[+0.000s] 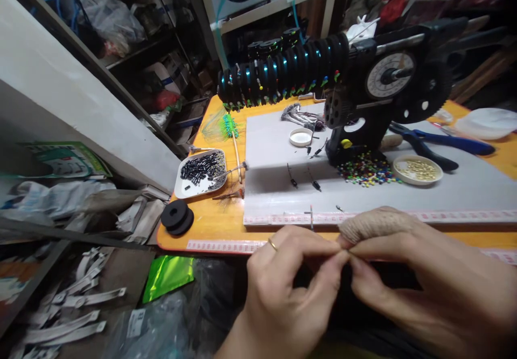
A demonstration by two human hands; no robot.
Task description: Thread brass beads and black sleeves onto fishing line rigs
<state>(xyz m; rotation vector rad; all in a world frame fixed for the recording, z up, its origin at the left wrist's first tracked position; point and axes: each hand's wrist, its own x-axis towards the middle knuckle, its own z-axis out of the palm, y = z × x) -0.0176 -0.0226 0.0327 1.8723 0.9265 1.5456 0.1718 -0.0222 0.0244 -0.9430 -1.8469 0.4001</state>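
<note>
My left hand [288, 283], with a ring on one finger, and my right hand [420, 267] meet fingertip to fingertip at the table's front edge. Both are closed in a pinch, and whatever lies between the fingertips is too small to make out. Beige wrapping [377, 225] covers a finger of my right hand. Just beyond them, a thin dark piece with a reddish tip [311, 217] lies across a measuring tape [291, 219]. Farther in, small black pieces with wire ends [315, 185] rest on the grey board [270, 197].
A black winding device [363, 100] carrying a row of spools [283, 76] stands over the board. Around it are loose coloured beads [365, 167], a dish of gold beads [418, 170], and blue-handled pliers [456, 142]. At left are a white tray [180, 186] and black spool [176, 218].
</note>
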